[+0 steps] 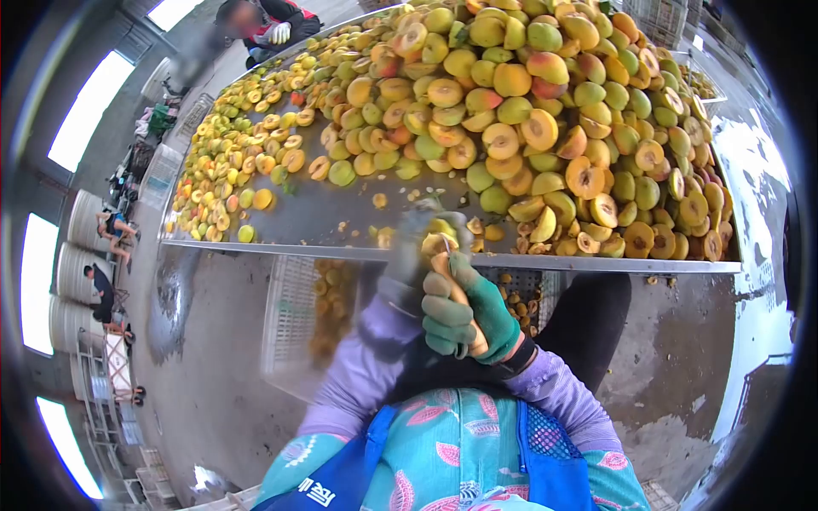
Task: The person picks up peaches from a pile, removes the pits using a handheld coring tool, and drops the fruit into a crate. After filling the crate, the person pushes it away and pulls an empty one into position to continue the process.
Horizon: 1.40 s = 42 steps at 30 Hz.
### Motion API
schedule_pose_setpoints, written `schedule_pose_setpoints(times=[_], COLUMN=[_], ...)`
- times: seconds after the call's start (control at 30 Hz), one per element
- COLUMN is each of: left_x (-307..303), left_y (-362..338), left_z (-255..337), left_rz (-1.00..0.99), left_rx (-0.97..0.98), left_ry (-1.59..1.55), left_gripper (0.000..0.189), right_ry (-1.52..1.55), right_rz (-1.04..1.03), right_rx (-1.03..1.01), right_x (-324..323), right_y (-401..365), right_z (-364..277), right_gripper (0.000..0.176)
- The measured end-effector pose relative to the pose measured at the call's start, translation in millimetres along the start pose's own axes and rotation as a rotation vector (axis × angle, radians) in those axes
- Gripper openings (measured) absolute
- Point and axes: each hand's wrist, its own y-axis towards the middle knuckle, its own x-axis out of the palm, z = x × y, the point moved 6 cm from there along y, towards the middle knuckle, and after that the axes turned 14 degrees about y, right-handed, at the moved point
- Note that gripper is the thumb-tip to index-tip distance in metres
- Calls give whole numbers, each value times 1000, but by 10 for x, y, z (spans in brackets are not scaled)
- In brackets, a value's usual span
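Observation:
My right hand [471, 307], in a green and grey work glove, is closed round the wooden handle of a tool [456, 294]. The tool's thin metal tip is up at a yellow-green apricot half [438, 242]. That piece of fruit is held by my left hand [411, 251], whose grey glove is smeared by motion. Both hands are together just over the near edge of a metal table [315, 209]. A large heap of apricot halves [511, 136] lies on the table, many with cut faces and brown middles showing. Small pits and scraps [379, 201] are scattered near my hands.
Smaller apricot pieces [230, 170] spread over the table's left side. Below the edge stand a white plastic crate [285, 315] holding fruit and a dark crate [521, 298] with pits or scraps. A gloved person [277, 25] is at the far side; two more people sit at left.

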Motion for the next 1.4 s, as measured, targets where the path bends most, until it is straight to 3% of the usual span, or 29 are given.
schedule_pose_setpoints(times=[0.1, 0.17, 0.23, 0.27, 0.3, 0.33, 0.4, 0.47, 0.53, 0.57, 0.6, 0.67, 0.77, 0.8, 0.9, 0.93, 0.97, 1.0, 1.1, 1.2, 1.27, 1.37, 1.4], left_x=[-500, -1097, -1473, -1232, -1220, -736, 70, 245, 297, 320, 310, 386, 250, 198, 53, 60, 59, 38, 51, 22, -27, 73, 111], left_y=[-397, -780, -778, -601, -316, -22, 499, 1255, 1685, 1740, 1784, 1709, 1254, 1041, 616, 522, 455, 459, 415, 348, 350, 306, 262], left_z=[61, 337, 683, 943, 866, 866, 860, 572, 230, 154, 77, 59, 240, 276, 166, 104, 53, -92, -125, -92, -165, -217, -195], left_rz=[37, 657, 933, 930, 752, 575, 340, 288, 551, 667, 664, 652, 431, 289, 41, 74, 105, 48, 114, 211, 245, 342, 379], left_rx=[10, 76, 97, 403, 306, 202, -52, 140, 141, 193, 264, 400, 202, 299, 458, 406, 354, 119, 157, 212, 258, 440, 517], left_ry=[-325, 256, 1277, 1934, 1548, 1158, 1223, 1755, 1702, 1718, 1703, 1687, 1060, 1065, 910, 783, 650, -72, 149, 347, 291, 239, 230], left_gripper=[30, 32, 41, 40, 40, 40, 40, 43, 53, 55, 55, 57, 39, 36, 29, 29, 30, 42, 54, 49, 46, 37, 34], right_ry=[-16, -129, -145, -141, -241, -346, -600, -814, -928, -985, -1094, -1311, -1561, -1626, -2198, -1946, -1946, -1951, -1886, -1744, -1513, -1431, -1452], right_rz=[32, 278, 509, 668, 656, 650, 641, 653, 717, 756, 765, 764, 746, 878, 673, 814, 836, 861, 855, 818, 837, 769, 785], right_rx=[61, -10, -103, -185, -206, -221, -389, -609, -737, -799, -955, -990, -1006, -911, -915, -743, -720, -694, -677, -678, -644, -873, -832], right_x=[17, -101, -476, -569, -505, -408, -517, -684, -496, -401, -357, -12, 333, 339, 264, 121, 88, 58, 64, 31, 74, -189, -209], right_y=[-61, -312, -545, -592, -565, -532, -631, -747, -901, -983, -987, -972, -833, -763, -501, -442, -423, -421, -434, -426, -381, -306, -313], right_z=[83, -70, -331, -424, -446, -428, -598, -833, -978, -1042, -1119, -1192, -1249, -1277, -1103, -1109, -1059, -1017, -910, -853, -794, -764, -758], right_gripper=[37, 36, 35, 35, 35, 35, 37, 38, 31, 27, 25, 23, 24, 26, 26, 25, 25, 26, 27, 26, 26, 26, 26])
